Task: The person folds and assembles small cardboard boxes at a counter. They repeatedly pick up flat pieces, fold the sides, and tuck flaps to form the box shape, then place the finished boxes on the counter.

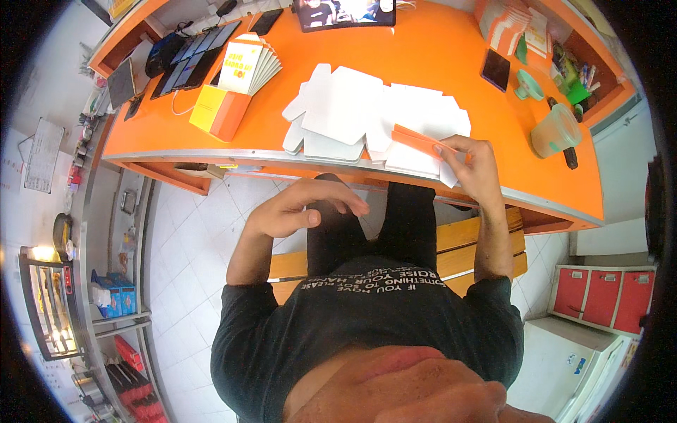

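At the near edge of the orange desk (296, 151), my right hand (474, 166) pinches an orange cardboard flap (417, 139) between thumb and fingers. The flap belongs to a flat die-cut box blank, and a white part of it hangs below the hand. Directly beyond and to the left lies a pile of white box blanks (345, 102), overlapping, with tabs and slots along their edges. My left hand (307, 204) hovers over my lap, in front of the desk edge, with its fingers loosely stretched and nothing in it.
Folded yellow-and-orange boxes (220, 113) stand at the left, beside fanned white printed cartons (248, 65). A dark phone (496, 70) and a translucent green cup (556, 131) are on the right. At the back stands a lit screen (345, 14). A wooden bench (458, 240) is beneath me.
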A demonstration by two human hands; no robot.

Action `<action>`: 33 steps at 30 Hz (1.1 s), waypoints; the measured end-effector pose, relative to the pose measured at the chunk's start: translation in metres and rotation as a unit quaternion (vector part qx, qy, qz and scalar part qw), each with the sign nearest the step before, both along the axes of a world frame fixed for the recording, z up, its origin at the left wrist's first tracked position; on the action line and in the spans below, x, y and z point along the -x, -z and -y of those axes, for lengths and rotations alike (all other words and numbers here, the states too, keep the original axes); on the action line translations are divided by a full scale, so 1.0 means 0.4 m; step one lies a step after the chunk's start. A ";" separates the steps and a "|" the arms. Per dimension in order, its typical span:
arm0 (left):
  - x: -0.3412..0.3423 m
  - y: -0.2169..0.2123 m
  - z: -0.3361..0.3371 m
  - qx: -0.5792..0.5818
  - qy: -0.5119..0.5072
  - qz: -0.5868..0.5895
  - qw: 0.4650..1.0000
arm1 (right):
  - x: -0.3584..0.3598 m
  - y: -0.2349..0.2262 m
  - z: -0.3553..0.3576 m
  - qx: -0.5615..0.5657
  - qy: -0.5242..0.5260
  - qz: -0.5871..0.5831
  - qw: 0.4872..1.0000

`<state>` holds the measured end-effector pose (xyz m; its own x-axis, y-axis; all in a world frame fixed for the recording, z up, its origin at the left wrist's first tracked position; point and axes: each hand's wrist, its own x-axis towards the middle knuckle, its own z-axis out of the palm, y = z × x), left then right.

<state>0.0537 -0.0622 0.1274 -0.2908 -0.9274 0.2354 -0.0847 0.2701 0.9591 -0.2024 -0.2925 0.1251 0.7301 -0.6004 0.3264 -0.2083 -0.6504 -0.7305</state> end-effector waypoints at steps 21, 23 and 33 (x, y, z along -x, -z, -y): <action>0.177 0.062 0.211 0.190 -0.378 0.516 0.745 | -0.030 0.078 0.073 -0.225 -0.076 0.073 0.969; 0.177 0.063 0.214 0.188 -0.377 0.507 0.752 | -0.033 0.078 0.069 -0.199 -0.078 0.084 0.973; 0.182 0.065 0.237 0.186 -0.380 0.520 0.742 | -0.028 0.063 0.056 -0.182 -0.052 0.041 0.981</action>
<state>-0.0190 -0.1571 0.1013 0.0782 -0.8436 0.5312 -0.9904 -0.0047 0.1384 -0.1913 -0.3147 0.1001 0.7735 -0.6121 0.1642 -0.0853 -0.3573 -0.9301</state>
